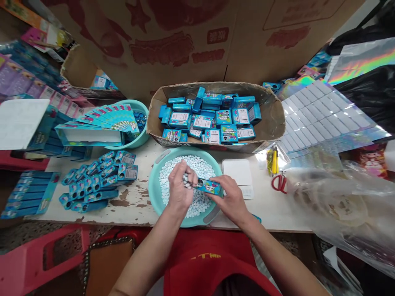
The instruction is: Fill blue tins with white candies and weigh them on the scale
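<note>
Over a turquoise basin point(153, 181) of small pale candies point(200, 164), both of my hands meet at a small blue candy box point(210, 187). My right hand point(231, 198) grips this box by its right end, thumb and fingers on opposite sides. The box lies nearly level, its left end pointing at my other hand. My left hand point(180, 185) is curled around some of the pale candies, close against that end of the box. Whether any candy is inside the box cannot be seen.
Behind the basin stands a cardboard tray point(268, 137) of closed blue boxes. Stacked blue boxes point(92, 181) and a second turquoise bowl point(142, 139) are on the left. A white scale-like slab point(237, 172), red-handled scissors point(279, 183) and a yellow cutter point(273, 161) lie right.
</note>
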Action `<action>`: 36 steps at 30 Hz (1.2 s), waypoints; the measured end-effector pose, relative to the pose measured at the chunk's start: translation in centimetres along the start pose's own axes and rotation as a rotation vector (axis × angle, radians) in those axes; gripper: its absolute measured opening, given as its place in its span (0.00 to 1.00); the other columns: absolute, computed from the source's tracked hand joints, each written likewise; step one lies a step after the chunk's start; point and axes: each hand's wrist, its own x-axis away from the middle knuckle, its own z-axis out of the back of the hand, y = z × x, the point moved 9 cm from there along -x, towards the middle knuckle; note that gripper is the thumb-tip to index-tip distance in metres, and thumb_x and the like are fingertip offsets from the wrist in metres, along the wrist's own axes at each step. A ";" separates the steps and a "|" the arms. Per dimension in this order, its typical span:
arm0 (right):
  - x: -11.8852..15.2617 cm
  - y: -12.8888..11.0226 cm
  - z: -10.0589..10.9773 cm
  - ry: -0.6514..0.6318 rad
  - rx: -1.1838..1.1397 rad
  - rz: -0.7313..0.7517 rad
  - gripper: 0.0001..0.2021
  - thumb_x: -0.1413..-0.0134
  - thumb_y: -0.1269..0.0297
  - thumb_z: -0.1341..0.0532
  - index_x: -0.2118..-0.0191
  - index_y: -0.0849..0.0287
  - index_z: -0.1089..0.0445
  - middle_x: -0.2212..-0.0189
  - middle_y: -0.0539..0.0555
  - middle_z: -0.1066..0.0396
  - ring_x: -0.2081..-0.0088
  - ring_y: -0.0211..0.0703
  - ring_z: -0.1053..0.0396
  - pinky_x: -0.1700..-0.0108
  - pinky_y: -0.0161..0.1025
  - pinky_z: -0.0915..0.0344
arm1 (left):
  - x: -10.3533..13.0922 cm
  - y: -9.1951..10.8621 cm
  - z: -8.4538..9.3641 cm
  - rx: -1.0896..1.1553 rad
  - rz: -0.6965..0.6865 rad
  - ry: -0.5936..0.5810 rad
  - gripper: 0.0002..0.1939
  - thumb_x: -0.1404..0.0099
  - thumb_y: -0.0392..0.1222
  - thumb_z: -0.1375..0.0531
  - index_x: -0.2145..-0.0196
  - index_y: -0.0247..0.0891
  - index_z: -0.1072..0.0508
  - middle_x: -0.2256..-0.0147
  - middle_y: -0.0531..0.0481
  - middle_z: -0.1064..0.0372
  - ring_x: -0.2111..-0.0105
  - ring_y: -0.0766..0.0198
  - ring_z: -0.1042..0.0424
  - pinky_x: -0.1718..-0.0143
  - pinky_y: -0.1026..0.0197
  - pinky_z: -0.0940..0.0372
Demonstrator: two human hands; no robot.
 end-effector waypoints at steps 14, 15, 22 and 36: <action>-0.3 0.0 -1.5 0.007 -0.015 -0.047 0.13 0.49 0.60 0.35 0.58 0.55 0.32 0.65 0.54 0.30 0.61 0.49 0.33 0.61 0.45 0.36 | -0.2 1.5 -0.1 -0.066 -0.244 0.053 0.22 0.43 0.55 0.38 0.82 0.36 0.38 0.83 0.56 0.45 0.82 0.72 0.41 0.80 0.66 0.44; -0.3 0.1 -1.6 0.009 -0.017 -0.046 0.13 0.49 0.61 0.34 0.58 0.56 0.32 0.65 0.54 0.30 0.61 0.50 0.33 0.61 0.45 0.36 | -0.3 1.5 -0.1 -0.065 -0.246 0.055 0.22 0.43 0.55 0.38 0.82 0.36 0.38 0.83 0.57 0.45 0.82 0.72 0.42 0.81 0.67 0.45; -0.2 1.1 -0.3 0.035 -0.152 -0.116 0.14 0.52 0.61 0.33 0.58 0.56 0.31 0.64 0.53 0.30 0.60 0.48 0.32 0.60 0.43 0.33 | -1.2 0.8 -0.1 -0.036 -0.117 0.069 0.24 0.45 0.55 0.37 0.82 0.36 0.41 0.84 0.58 0.48 0.86 0.76 0.52 0.86 0.69 0.58; 3.6 15.5 7.8 0.410 -0.022 -0.431 0.22 0.56 0.48 0.34 0.60 0.59 0.30 0.65 0.55 0.29 0.62 0.48 0.31 0.59 0.46 0.33 | -7.4 -4.4 6.0 -1.736 -0.434 -0.147 0.18 0.39 0.45 0.42 0.52 0.40 0.29 0.45 0.38 0.40 0.43 0.43 0.45 0.43 0.45 0.53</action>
